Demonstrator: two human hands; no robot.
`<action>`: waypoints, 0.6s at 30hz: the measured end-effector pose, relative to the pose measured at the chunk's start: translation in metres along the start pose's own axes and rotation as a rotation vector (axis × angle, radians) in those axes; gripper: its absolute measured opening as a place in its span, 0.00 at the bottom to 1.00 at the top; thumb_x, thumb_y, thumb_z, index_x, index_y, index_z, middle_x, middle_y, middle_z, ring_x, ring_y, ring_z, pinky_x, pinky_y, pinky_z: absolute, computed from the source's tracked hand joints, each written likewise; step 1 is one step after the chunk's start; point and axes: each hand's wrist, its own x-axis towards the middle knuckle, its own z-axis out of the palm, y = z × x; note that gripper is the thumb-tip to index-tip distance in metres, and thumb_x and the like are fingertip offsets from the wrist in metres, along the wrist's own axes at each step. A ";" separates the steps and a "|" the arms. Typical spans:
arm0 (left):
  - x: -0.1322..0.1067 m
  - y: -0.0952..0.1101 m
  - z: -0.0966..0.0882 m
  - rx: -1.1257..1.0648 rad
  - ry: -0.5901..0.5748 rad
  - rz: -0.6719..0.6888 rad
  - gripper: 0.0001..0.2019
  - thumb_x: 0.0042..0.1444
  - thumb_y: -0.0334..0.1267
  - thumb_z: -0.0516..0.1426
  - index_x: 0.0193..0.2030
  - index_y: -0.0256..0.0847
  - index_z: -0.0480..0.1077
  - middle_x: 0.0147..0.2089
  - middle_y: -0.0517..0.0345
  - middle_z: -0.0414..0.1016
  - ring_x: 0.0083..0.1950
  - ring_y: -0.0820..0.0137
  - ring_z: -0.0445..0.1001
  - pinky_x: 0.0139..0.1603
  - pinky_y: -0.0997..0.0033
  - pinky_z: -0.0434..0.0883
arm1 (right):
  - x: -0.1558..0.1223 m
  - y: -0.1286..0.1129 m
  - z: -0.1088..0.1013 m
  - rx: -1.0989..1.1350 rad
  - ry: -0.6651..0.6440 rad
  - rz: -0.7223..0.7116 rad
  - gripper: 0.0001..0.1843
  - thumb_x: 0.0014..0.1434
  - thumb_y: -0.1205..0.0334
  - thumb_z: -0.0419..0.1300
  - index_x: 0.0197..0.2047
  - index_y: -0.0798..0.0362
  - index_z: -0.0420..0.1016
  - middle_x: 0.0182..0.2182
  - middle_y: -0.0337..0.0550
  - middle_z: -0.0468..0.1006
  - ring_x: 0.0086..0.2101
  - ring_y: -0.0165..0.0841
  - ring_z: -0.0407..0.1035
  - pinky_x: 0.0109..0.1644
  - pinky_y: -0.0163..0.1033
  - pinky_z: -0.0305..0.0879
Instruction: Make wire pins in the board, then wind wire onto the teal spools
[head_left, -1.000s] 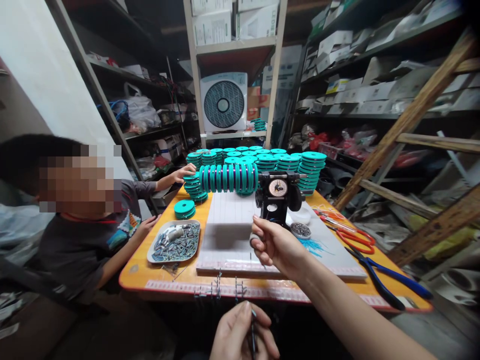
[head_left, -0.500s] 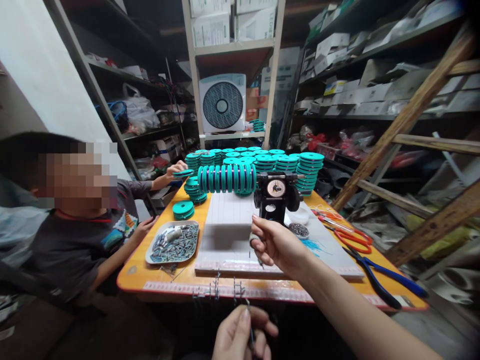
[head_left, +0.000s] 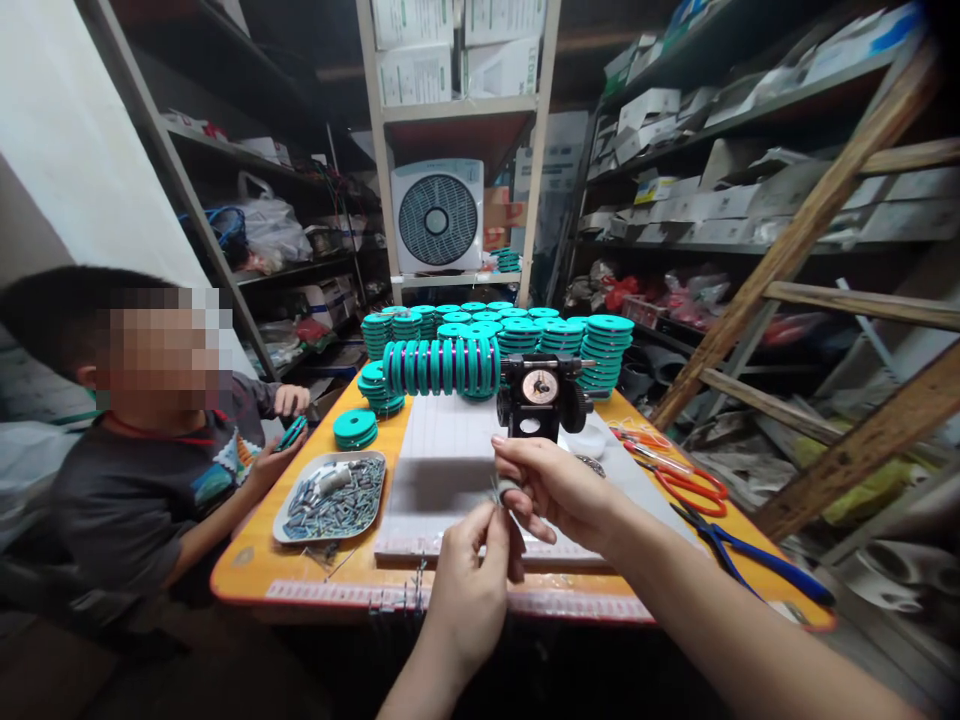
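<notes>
Both my hands meet over the front edge of the white board, in front of the black winding machine [head_left: 534, 395]. Fingers pinched, my left hand [head_left: 476, 565] holds a small thin piece, its tip just showing above the fingertips. My right hand [head_left: 555, 490] is closed just above it, thumb and index finger pressed together; whatever they grip is too fine to make out. A pale band [head_left: 511, 487] wraps one of its fingers. A row of teal spools [head_left: 442, 368] sits on the machine's shaft, with dark thread between their rims.
Teal spool stacks [head_left: 607, 350] line the table's back. A tray of small metal pieces [head_left: 330, 497] stands left; blue-handled pliers [head_left: 750, 560] and red-handled scissors [head_left: 694, 488] lie right. At left, another person [head_left: 187, 450] holds teal spools [head_left: 291, 432]. Thin metal pieces [head_left: 409, 595] hang at the front edge.
My left hand has risen from below the table edge to my right hand, bringing the thin piece. The other person's hand has drawn teal spools back from the stacks toward their body.
</notes>
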 end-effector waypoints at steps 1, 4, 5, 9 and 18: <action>-0.003 -0.003 0.001 -0.016 0.003 -0.022 0.18 0.65 0.46 0.46 0.28 0.38 0.66 0.24 0.60 0.66 0.25 0.73 0.62 0.30 0.74 0.60 | 0.002 0.002 0.000 0.019 0.021 0.005 0.19 0.63 0.52 0.48 0.23 0.53 0.57 0.13 0.33 0.64 0.08 0.22 0.55 0.10 0.25 0.47; -0.018 -0.012 0.003 -0.117 0.007 -0.090 0.19 0.65 0.44 0.45 0.25 0.38 0.62 0.19 0.61 0.64 0.22 0.74 0.64 0.29 0.75 0.61 | 0.007 0.006 -0.002 0.076 0.082 0.007 0.18 0.63 0.53 0.46 0.23 0.52 0.54 0.12 0.30 0.60 0.08 0.21 0.52 0.09 0.25 0.45; -0.024 -0.015 0.004 -0.167 0.006 -0.110 0.19 0.64 0.44 0.46 0.25 0.37 0.63 0.19 0.60 0.66 0.22 0.73 0.66 0.30 0.74 0.62 | 0.009 0.006 -0.002 0.090 0.096 0.004 0.18 0.63 0.53 0.46 0.23 0.52 0.53 0.12 0.29 0.59 0.08 0.21 0.52 0.09 0.25 0.44; -0.042 -0.029 0.003 -0.374 -0.008 -0.184 0.18 0.61 0.47 0.50 0.28 0.35 0.68 0.21 0.53 0.74 0.25 0.68 0.73 0.33 0.71 0.67 | 0.011 0.006 -0.004 0.099 0.098 -0.005 0.18 0.63 0.53 0.46 0.24 0.52 0.53 0.13 0.30 0.59 0.09 0.20 0.52 0.10 0.25 0.44; -0.058 -0.053 -0.002 -0.528 -0.017 -0.406 0.29 0.43 0.62 0.61 0.33 0.31 0.69 0.24 0.47 0.77 0.17 0.73 0.71 0.18 0.81 0.61 | 0.006 0.013 -0.001 -0.087 0.098 -0.078 0.17 0.62 0.49 0.49 0.32 0.53 0.64 0.16 0.31 0.63 0.12 0.20 0.55 0.15 0.25 0.50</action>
